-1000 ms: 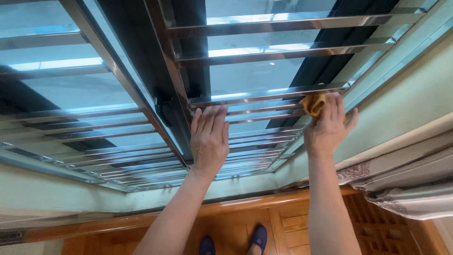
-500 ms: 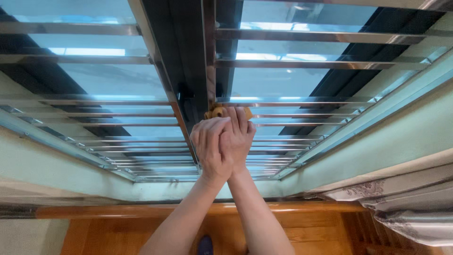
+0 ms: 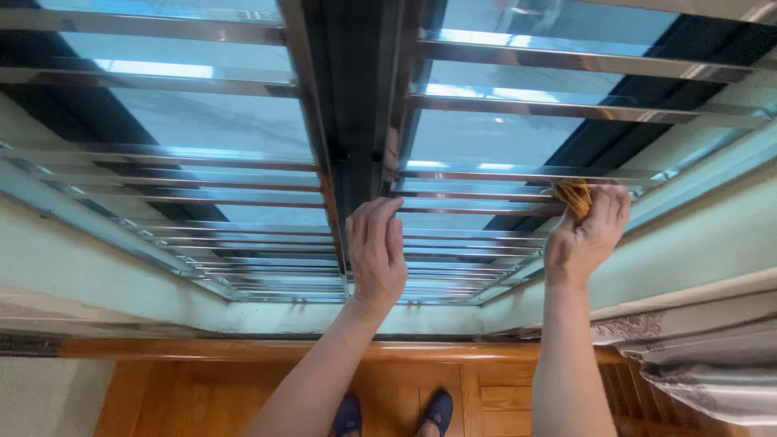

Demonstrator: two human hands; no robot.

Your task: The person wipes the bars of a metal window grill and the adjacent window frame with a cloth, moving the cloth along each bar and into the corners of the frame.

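Right hand (image 3: 584, 239) has its fingers closed around a yellow cloth (image 3: 573, 197) pressed on a steel window bar (image 3: 486, 175) right of the dark centre post (image 3: 356, 121), left hand (image 3: 376, 255) flat and open beside that post, holding nothing.

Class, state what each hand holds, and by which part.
Right hand pinches a bunched yellow cloth in its fingertips; left hand holds nothing.

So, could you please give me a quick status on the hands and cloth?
Left hand flat on bars. Right hand gripping yellow cloth on bar. Nothing obstructing.
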